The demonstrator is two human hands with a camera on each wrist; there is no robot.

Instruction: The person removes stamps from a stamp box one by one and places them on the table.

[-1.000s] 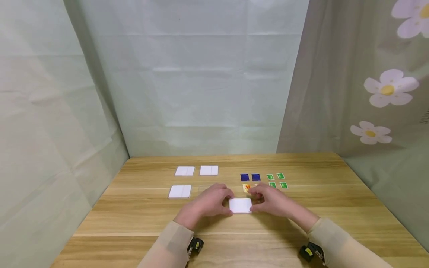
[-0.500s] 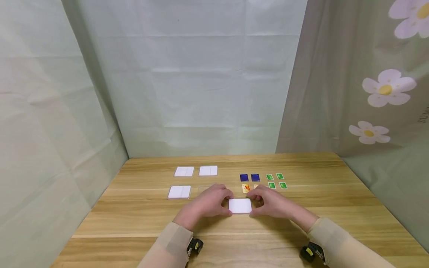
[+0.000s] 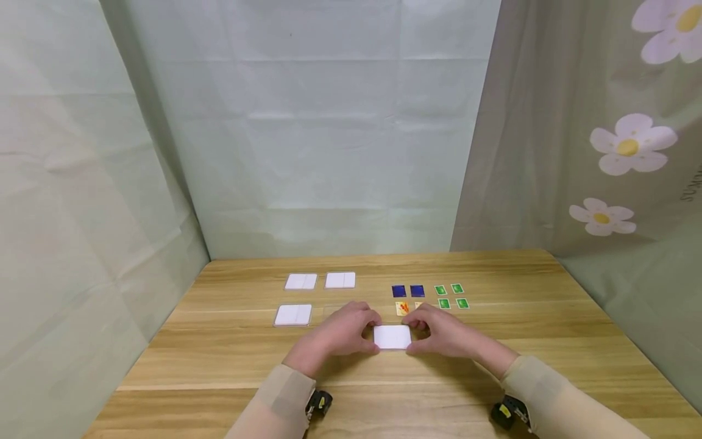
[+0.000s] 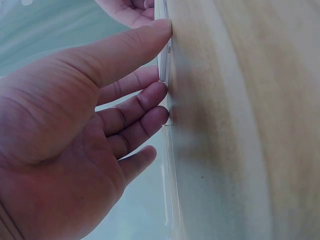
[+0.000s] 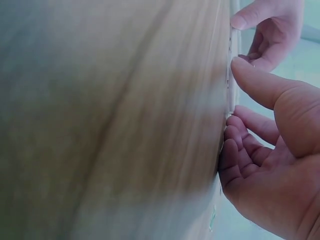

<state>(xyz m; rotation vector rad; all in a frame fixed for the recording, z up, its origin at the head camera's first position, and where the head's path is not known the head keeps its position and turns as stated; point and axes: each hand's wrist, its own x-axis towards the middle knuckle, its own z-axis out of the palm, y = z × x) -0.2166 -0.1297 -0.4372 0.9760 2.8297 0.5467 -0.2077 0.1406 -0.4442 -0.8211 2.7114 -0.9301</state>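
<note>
A white card in a clear case [image 3: 392, 337] lies on the wooden table, between my two hands. My left hand [image 3: 345, 330] holds its left end, the thumb at the near corner and the fingers at the far one. At the right end, my right hand [image 3: 444, 331] grips in the same way. Seen edge-on in the left wrist view, the case [image 4: 164, 62] is thin and low on the tabletop, with the left thumb [image 4: 145, 40] against its edge. The right wrist view shows the right thumb [image 5: 252, 80] touching the case too.
More white cards [image 3: 293, 314] in clear cases lie at the left, beside a see-through sheet [image 3: 331, 310] partly behind the left hand. Small dark blue squares [image 3: 398, 291], yellow picture squares [image 3: 402, 308] and several green squares [image 3: 443, 303] lie beyond the right hand. Curtains [image 3: 340, 152] surround the table.
Both hands stay at the ends of the white card, with hardly any movement. The whole view has shifted very slightly.
</note>
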